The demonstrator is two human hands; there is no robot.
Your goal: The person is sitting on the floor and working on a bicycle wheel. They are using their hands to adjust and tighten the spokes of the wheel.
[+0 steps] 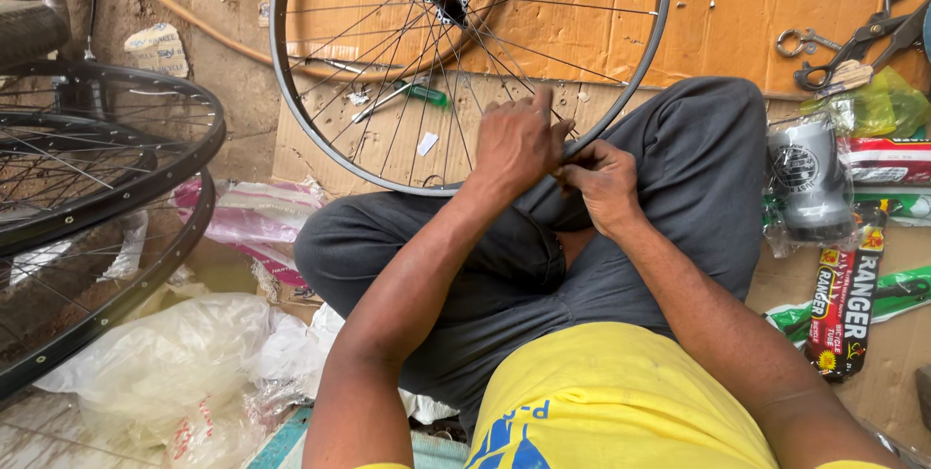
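Bicycle wheel (pixel 320 129) propped against knee — left hand (pixel 516 142) and right hand (pixel 603 181) pinching spokes (pixel 567 129) at rim, steadying.

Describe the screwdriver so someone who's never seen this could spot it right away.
Find the wheel propped before the seated person. Behind its spokes, on the cardboard, lies the screwdriver. Its green handle sets it apart from the scissors at far right.
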